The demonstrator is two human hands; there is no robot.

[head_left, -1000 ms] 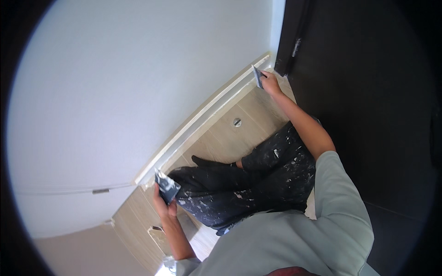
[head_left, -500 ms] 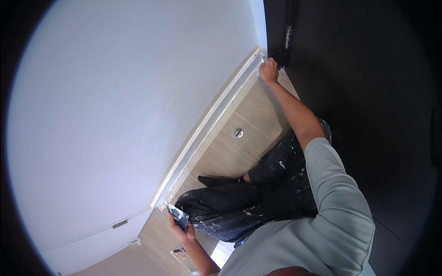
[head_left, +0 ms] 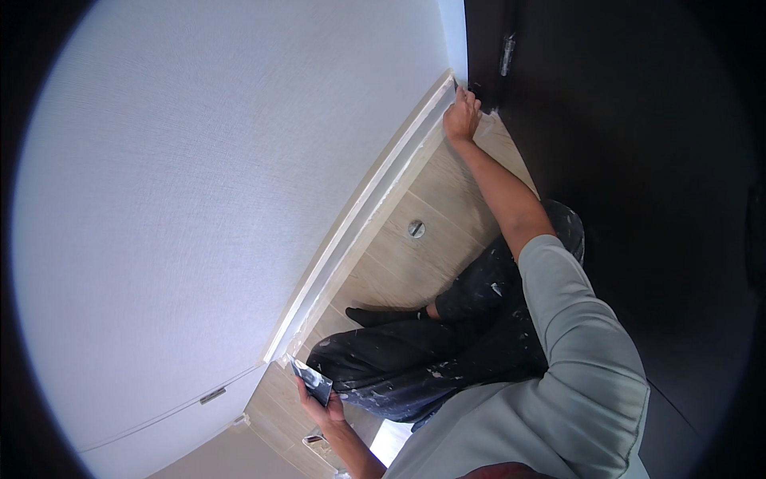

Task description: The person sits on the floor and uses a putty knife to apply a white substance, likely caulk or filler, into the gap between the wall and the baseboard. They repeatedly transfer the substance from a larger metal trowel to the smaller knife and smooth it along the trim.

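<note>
My left hand, low in the view, is closed around a flat dark blade, a wide putty knife with white filler smeared on it. It is held beside my bent knee, close to the near end of the white baseboard. At the baseboard's far end, in the corner by the dark door, my right hand grips a small putty knife. Only a thin edge of that tool shows past the fingers; the rest is hidden by the hand. White filler marks run along the baseboard's lower edge.
A pale wall rises on the left and a dark door panel on the right. A round metal door stop sits on the wood-look floor. My legs, in paint-spotted trousers, are folded on the floor.
My right hand has shifted slightly up and left at the corner and turned a little. The left hand with its putty knife has moved slightly right and down in the view, which has itself shifted.
</note>
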